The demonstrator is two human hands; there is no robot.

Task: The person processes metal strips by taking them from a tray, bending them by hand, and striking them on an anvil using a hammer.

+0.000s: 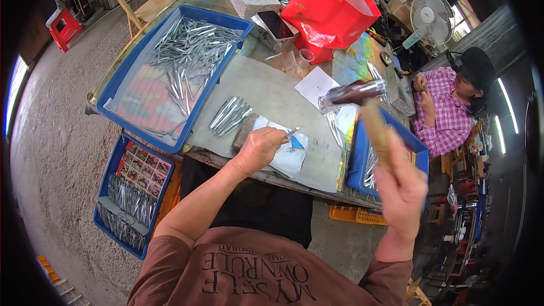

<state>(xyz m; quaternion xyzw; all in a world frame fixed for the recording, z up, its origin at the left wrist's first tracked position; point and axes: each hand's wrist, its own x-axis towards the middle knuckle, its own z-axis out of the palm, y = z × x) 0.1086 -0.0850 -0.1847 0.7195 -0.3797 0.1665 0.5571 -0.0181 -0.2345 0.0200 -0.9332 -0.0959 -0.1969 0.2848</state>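
We've got what looks like a metal piece (292, 131) pinched in our left hand (260, 148) over the white sheet (290, 161), right hand (401, 186) wrapped round a hammer (375, 129) raised right of it. Seems we're mid-job: small pile (230, 117) left of the sheet, loads in the blue tray (139, 136) farther left; can't tell which are done.

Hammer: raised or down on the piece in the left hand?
Raised: the right hand holds the hammer up, its head clear of the slim piece in the left hand.
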